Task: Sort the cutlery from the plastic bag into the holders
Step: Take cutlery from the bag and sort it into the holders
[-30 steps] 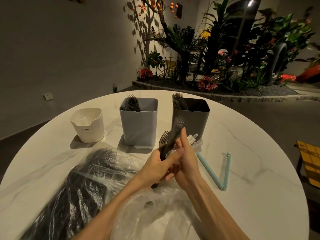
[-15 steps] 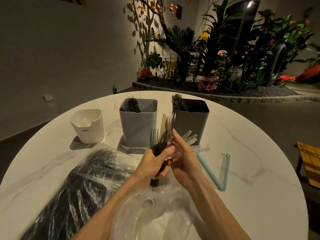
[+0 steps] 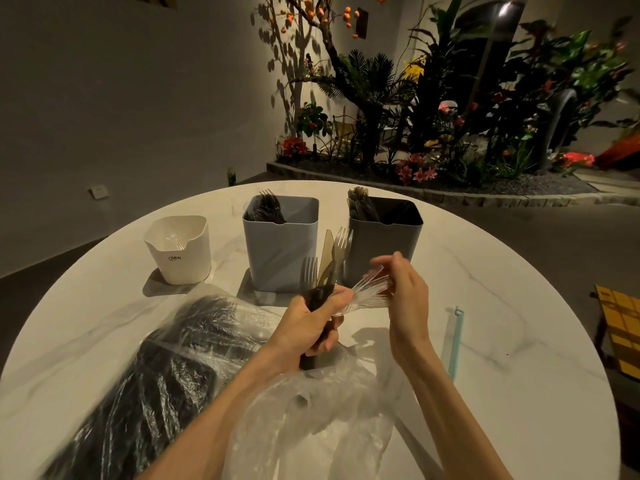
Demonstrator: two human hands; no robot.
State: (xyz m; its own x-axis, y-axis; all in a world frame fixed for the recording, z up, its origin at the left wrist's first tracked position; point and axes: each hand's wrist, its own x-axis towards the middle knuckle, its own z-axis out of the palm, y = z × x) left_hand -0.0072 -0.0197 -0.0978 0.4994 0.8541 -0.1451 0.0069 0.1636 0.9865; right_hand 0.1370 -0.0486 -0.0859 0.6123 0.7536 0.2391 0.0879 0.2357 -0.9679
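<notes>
My left hand [image 3: 311,318] gripping dark cutlery bundle [image 3: 323,271] upright over plastic bag [image 3: 311,427]; right hand [image 3: 403,292] pinching clear forks [image 3: 369,294], fanning sideways before grey holder [image 3: 384,237]

The clear plastic forks [image 3: 369,293] are smearing into a blur between the left hand [image 3: 313,322] and the right hand [image 3: 403,292], so no counting them. The dark fork handles [image 3: 309,360] are mostly disappearing inside the left fist. The crinkly clear plastic bag [image 3: 311,434] is getting cut off by the bottom edge. Whatever's sitting inside the small white plastic holder [image 3: 178,249] is looking too faint to tell.
</notes>
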